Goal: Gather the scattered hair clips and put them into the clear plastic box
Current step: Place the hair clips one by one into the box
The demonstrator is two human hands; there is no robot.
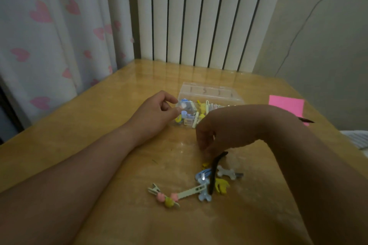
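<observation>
Head view: left hand [154, 114] pinches the clear plastic box [209, 103] at its nine-o'clock corner — right hand [221, 131], fingers curled, grips a black curved hair clip [214, 173] above the scattered pastel clips [179, 193].

We see the clear plastic box [209, 93] lying open at about twelve o'clock from the table's middle, its lid tipped back at the far side. Inside it sit mixed clips: pale blue, yellow and cream ones crowded together. At about five o'clock from the box, well apart from it, we find the scattered hair clips [201, 185] in a loose cluster. A long black clip [214, 173] lies across a blue snap clip and a yellow one; a white bone-shaped clip [227, 172] lies just beside it at three o'clock. At eight o'clock, a cream clip with pink and yellow beads [165, 197] touches another long cream clip [192, 191].
</observation>
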